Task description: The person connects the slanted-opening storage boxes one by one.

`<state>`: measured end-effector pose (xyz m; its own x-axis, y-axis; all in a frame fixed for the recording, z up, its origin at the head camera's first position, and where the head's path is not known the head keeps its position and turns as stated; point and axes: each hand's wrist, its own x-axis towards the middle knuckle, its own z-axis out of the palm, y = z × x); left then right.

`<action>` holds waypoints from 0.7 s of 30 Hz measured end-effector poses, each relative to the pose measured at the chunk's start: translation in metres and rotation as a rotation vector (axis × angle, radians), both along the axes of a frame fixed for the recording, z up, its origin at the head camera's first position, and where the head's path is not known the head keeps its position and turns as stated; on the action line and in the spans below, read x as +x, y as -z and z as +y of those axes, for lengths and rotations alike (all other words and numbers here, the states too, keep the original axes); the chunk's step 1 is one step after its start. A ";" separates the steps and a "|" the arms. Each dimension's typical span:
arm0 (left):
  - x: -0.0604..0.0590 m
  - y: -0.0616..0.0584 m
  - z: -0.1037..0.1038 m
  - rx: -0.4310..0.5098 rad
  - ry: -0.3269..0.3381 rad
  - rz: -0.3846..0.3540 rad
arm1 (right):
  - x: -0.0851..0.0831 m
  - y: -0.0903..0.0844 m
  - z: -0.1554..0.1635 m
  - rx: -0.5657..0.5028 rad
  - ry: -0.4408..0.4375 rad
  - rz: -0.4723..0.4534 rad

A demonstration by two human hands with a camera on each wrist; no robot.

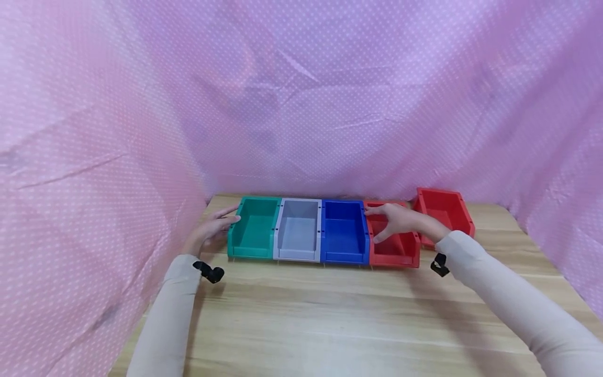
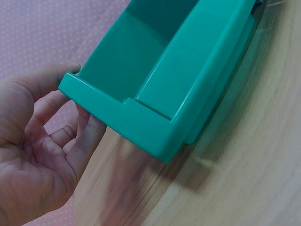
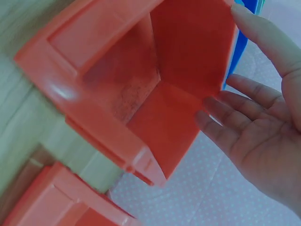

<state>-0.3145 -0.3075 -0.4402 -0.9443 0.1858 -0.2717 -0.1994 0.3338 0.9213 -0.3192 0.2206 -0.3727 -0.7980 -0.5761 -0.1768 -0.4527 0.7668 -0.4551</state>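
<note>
Pink dotted cloth backs a wooden worktop [image 1: 330, 314]. Left hand [image 1: 214, 226], fingers relaxed, touches the green bin [image 1: 254, 228] at centre-left; right hand [image 1: 398, 220] hovers spread over a red bin [image 1: 395, 246], seemingly aligning the row.

Pink dotted cloth [image 1: 301, 94] behind wooden table [image 1: 330, 324]

Five open-fronted plastic storage bins stand on one wooden table [image 1: 330, 324]: one green bin [image 1: 254, 228], one grey bin [image 1: 298, 230], one blue bin [image 1: 344, 231] and two red bins, the first red bin [image 1: 398, 250] closing the row of four and the second red bin [image 1: 445, 209] set behind and to its right. Two hands are in view, one left hand [image 1: 212, 228] and one right hand [image 1: 398, 220], each arm wearing one black wrist strap.
</note>
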 end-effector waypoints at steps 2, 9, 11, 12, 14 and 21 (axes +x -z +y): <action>-0.001 0.001 0.000 -0.008 0.005 0.011 | 0.000 -0.003 0.004 -0.015 -0.006 0.017; -0.001 0.002 0.000 0.020 0.032 0.013 | 0.003 -0.013 0.027 -0.096 0.032 0.044; -0.001 0.003 0.000 0.029 0.026 0.013 | 0.004 -0.017 0.036 -0.120 0.062 0.059; -0.002 0.003 0.000 0.035 0.024 0.014 | 0.004 -0.020 0.041 -0.134 0.075 0.072; -0.002 0.003 0.000 0.042 0.022 0.015 | 0.004 -0.023 0.053 -0.179 0.102 0.086; -0.001 0.003 0.000 0.037 0.012 0.005 | 0.005 -0.036 0.106 -0.340 0.203 0.088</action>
<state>-0.3159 -0.3080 -0.4436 -0.9432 0.2069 -0.2599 -0.1911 0.3022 0.9339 -0.3137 0.3269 -0.3372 -0.9051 -0.4191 0.0711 -0.3563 0.6568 -0.6646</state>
